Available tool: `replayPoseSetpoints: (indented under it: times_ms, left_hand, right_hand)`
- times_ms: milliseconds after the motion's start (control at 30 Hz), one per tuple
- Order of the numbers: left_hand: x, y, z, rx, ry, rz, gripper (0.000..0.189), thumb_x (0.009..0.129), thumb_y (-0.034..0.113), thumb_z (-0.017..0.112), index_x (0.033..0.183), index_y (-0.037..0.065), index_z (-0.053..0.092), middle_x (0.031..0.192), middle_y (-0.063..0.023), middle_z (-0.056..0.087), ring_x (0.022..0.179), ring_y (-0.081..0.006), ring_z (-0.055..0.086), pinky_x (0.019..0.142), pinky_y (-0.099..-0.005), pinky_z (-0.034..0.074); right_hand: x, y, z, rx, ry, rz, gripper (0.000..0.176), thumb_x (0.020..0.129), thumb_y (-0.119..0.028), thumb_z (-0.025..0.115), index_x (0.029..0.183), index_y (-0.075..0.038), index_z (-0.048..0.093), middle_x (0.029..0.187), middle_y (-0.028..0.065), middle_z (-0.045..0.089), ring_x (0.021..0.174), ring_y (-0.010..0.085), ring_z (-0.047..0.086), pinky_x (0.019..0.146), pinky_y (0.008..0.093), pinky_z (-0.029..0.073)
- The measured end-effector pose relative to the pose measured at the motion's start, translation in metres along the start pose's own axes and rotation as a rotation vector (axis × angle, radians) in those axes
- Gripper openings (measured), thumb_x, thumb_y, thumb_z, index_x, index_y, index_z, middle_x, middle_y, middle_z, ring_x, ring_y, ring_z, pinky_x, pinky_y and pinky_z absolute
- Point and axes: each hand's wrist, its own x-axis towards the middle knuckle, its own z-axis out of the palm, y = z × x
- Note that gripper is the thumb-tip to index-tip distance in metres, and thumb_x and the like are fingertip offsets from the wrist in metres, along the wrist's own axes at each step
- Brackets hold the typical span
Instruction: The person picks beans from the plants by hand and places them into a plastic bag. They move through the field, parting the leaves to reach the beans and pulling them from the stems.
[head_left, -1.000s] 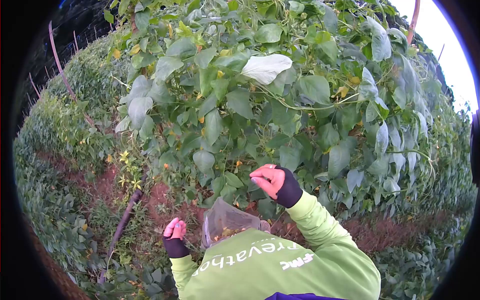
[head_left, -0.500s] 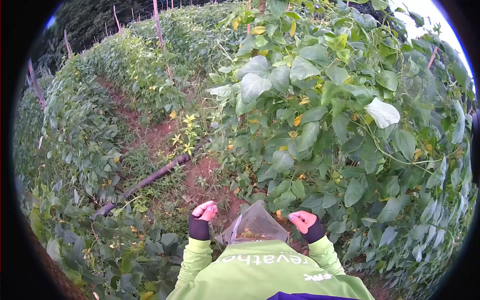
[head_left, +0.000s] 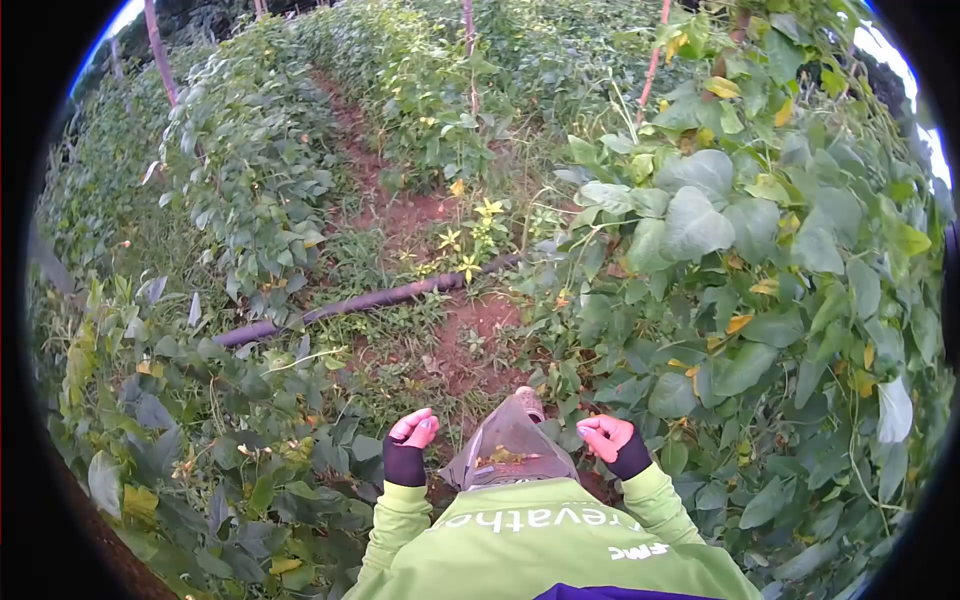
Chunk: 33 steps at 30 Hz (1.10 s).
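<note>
My left hand [head_left: 414, 430] is curled closed beside the left edge of a see-through bag [head_left: 505, 445], apart from it. On the bag's other side, my right hand [head_left: 605, 437] has its fingers folded in as well. Nothing sticks out of either hand, though the palms are turned away. The bag hangs open at the front of my green shirt [head_left: 540, 525], and small yellowish and brown bits show inside it. Dark cuffs cover both wrists. A shoe [head_left: 529, 403] shows just past the bag's far edge.
Leafy climbing plants [head_left: 720, 290] rise close on my right, and lower bushy plants [head_left: 300, 480] spread on the left. A dark pipe [head_left: 390, 297] lies across the reddish soil path [head_left: 475, 345] ahead. Stakes [head_left: 655, 60] stand among the rows.
My view has turned left and the pipe and path are nearer. The climbing plants have shifted right in view. A shoe has appeared beyond the bag. Both hands stay curled.
</note>
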Motion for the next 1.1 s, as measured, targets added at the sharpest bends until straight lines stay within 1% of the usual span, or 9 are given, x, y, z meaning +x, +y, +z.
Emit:
replayPoseSetpoints:
  times_ms: [133,233,300,433,567,700,800,967,1100]
  left_hand:
    - [0.038,-0.007,-0.005,-0.004,0.180,0.035,0.024,0.093,0.012,0.061,0.115,0.003,0.064,0.101,-0.0060,0.069,0.089,-0.0127,0.064,0.081,-0.0259,0.049]
    - [0.076,-0.006,0.007,-0.044,0.329,0.027,0.025,0.092,0.011,0.061,0.115,0.002,0.064,0.102,-0.0063,0.069,0.091,-0.0122,0.063,0.081,-0.0252,0.050]
    - [0.096,0.014,0.026,-0.033,0.408,0.047,0.024,0.092,0.011,0.062,0.115,0.002,0.064,0.102,-0.0061,0.068,0.092,-0.0122,0.063,0.081,-0.0254,0.050]
    - [0.136,0.054,0.051,-0.040,0.560,0.122,0.025,0.093,0.013,0.062,0.115,0.002,0.064,0.103,-0.0054,0.068,0.091,-0.0120,0.063,0.079,-0.0254,0.050]
    - [0.166,0.073,0.060,0.005,0.751,0.185,0.025,0.094,0.014,0.061,0.115,0.002,0.064,0.102,-0.0045,0.068,0.091,-0.0119,0.063,0.080,-0.0251,0.050]
    - [0.181,0.064,0.054,0.035,0.827,0.138,0.025,0.094,0.015,0.061,0.115,0.002,0.065,0.102,-0.0041,0.068,0.092,-0.0121,0.063,0.081,-0.0253,0.050]
    - [0.198,0.052,0.038,0.028,0.852,0.016,0.025,0.094,0.015,0.061,0.115,0.003,0.065,0.103,-0.0031,0.068,0.093,-0.0116,0.062,0.080,-0.0258,0.050]
    - [0.252,0.066,0.001,-0.007,0.853,0.010,0.024,0.094,0.016,0.061,0.115,0.004,0.066,0.102,-0.0028,0.068,0.089,-0.0105,0.062,0.077,-0.0240,0.049]
    - [0.326,0.108,-0.045,0.004,0.734,0.046,0.024,0.094,0.015,0.062,0.115,0.004,0.065,0.103,-0.0035,0.068,0.089,-0.0106,0.062,0.077,-0.0235,0.049]
  right_hand:
    - [0.096,-0.004,0.003,0.015,-0.196,-0.026,0.021,0.092,-0.017,0.063,0.105,-0.002,0.067,0.073,-0.0012,0.063,0.062,0.0045,0.056,0.058,0.0212,0.047]
    - [0.175,-0.021,-0.005,0.017,-0.338,-0.073,0.020,0.090,-0.011,0.060,0.106,0.000,0.066,0.078,0.0011,0.064,0.068,0.0067,0.058,0.064,0.0235,0.047]
    - [0.221,-0.053,-0.016,-0.075,-0.329,-0.205,0.020,0.090,-0.011,0.061,0.106,0.001,0.066,0.081,0.0023,0.064,0.071,0.0073,0.058,0.066,0.0236,0.048]
    - [0.310,-0.097,-0.041,-0.011,-0.313,-0.204,0.020,0.091,-0.010,0.061,0.107,0.001,0.065,0.083,0.0035,0.064,0.072,0.0079,0.059,0.067,0.0233,0.048]
    - [0.385,-0.106,-0.054,0.009,-0.323,-0.207,0.022,0.093,-0.010,0.060,0.112,0.000,0.064,0.083,0.0021,0.064,0.072,0.0084,0.059,0.067,0.0226,0.048]
    - [0.436,-0.111,-0.043,-0.012,-0.342,-0.156,0.023,0.093,-0.010,0.059,0.114,0.000,0.063,0.083,0.0019,0.064,0.072,0.0079,0.059,0.067,0.0223,0.048]
    - [0.467,-0.118,-0.019,-0.006,-0.367,-0.082,0.024,0.093,-0.010,0.059,0.115,0.000,0.062,0.084,0.0025,0.064,0.073,0.0071,0.059,0.068,0.0226,0.049]
    - [0.516,-0.132,0.022,0.025,-0.396,-0.101,0.023,0.094,-0.009,0.059,0.115,0.000,0.063,0.085,0.0022,0.064,0.074,0.0073,0.059,0.069,0.0219,0.050]
    - [0.555,-0.162,0.046,0.071,-0.109,-0.169,0.022,0.094,-0.012,0.060,0.114,-0.004,0.063,0.085,0.0010,0.065,0.073,0.0066,0.060,0.066,0.0210,0.049]
